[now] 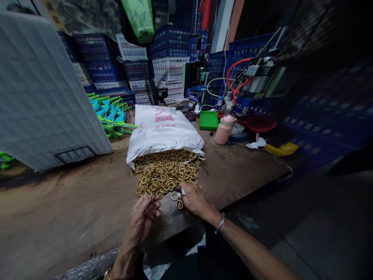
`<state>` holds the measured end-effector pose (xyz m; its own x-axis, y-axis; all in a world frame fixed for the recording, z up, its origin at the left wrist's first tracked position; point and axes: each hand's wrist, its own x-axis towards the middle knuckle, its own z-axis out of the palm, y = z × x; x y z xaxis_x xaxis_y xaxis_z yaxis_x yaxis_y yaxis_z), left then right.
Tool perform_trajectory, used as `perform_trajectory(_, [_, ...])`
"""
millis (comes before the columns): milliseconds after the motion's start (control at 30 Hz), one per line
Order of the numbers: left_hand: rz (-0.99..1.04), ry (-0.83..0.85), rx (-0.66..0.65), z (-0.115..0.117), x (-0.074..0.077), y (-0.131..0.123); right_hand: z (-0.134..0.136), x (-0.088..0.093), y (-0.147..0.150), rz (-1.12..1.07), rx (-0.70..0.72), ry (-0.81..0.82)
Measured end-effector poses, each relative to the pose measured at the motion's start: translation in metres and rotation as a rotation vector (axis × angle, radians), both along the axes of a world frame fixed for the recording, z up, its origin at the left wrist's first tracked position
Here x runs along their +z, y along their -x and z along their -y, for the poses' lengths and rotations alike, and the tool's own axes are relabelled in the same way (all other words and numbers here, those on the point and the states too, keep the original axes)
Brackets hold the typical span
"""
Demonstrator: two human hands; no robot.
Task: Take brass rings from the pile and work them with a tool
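Note:
A pile of brass-coloured metal rings (166, 171) spills from the mouth of a white woven sack (163, 134) on the brown table. At the pile's near edge, my left hand (142, 217) is closed in a pinch, its fingertips against the rings. Whether a ring is between them is hard to see. My right hand (194, 198), with a silver bangle at the wrist, is closed on a small dark tool (177, 189) with a pale part beside the thumb. The tool's kind is unclear. Two loose rings (176, 201) lie between my hands.
A large pale quilted panel (49, 85) leans at left, with green and blue hangers (110, 114) behind it. Beyond the sack are a green tray (208, 120), a pink bottle (224, 130) and a red bowl (260, 123). Stacked crates (170, 70) line the back.

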<state>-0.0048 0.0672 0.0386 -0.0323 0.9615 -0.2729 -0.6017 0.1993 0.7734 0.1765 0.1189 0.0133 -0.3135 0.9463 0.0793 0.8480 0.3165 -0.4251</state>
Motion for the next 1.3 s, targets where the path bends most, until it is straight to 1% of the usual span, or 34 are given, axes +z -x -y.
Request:
perform_trajectory(100, [0.061, 0.055, 0.024, -0.002, -0.014, 0.006, 0.016, -0.009, 0.005, 0.024, 0.035, 0.008])
perform_trajectory(200, [0.114, 0.085, 0.009, 0.002, -0.020, 0.008, 0.024, -0.014, 0.014, 0.098, 0.028, 0.010])
perform_trajectory(333, [0.212, 0.149, 0.033, 0.005, -0.023, 0.012, 0.022, -0.012, 0.025, 0.181, -0.012, 0.021])
perform_trajectory(467, [0.285, 0.241, 0.074, 0.004, -0.034, 0.014, 0.018, -0.011, 0.030, 0.219, -0.017, 0.031])
perform_trajectory(567, [0.275, 0.290, 0.062, 0.003, -0.042, 0.011, 0.018, -0.017, 0.030, 0.225, -0.020, 0.011])
perform_trajectory(667, [0.199, 0.257, 0.004, 0.005, -0.045, 0.005, 0.017, -0.022, 0.029, 0.221, -0.002, -0.022])
perform_trajectory(733, [0.120, 0.227, -0.035, 0.005, -0.047, 0.002, 0.015, -0.021, 0.027, 0.195, 0.005, -0.030])
perform_trajectory(833, [-0.015, 0.159, -0.082, 0.002, -0.047, -0.003, 0.009, -0.010, 0.024, 0.089, 0.000, -0.001])
perform_trajectory(900, [-0.155, 0.082, -0.098, -0.001, -0.046, -0.007, 0.004, 0.000, 0.024, -0.042, 0.043, 0.047])
perform_trajectory(967, [-0.317, 0.012, -0.119, -0.003, -0.043, -0.012, 0.001, 0.009, 0.023, -0.208, 0.104, 0.143])
perform_trajectory(1033, [-0.429, -0.028, -0.148, -0.005, -0.039, -0.017, -0.001, 0.013, 0.023, -0.378, 0.146, 0.270])
perform_trajectory(1100, [-0.453, -0.055, -0.156, -0.007, -0.036, -0.021, -0.002, 0.011, 0.022, -0.517, 0.157, 0.387])
perform_trajectory(1167, [-0.439, -0.074, -0.135, -0.007, -0.036, -0.022, -0.002, 0.006, 0.022, -0.617, 0.145, 0.461])
perform_trajectory(1300, [-0.446, -0.029, -0.076, -0.007, -0.042, -0.021, -0.001, -0.006, 0.024, -0.763, 0.079, 0.531])
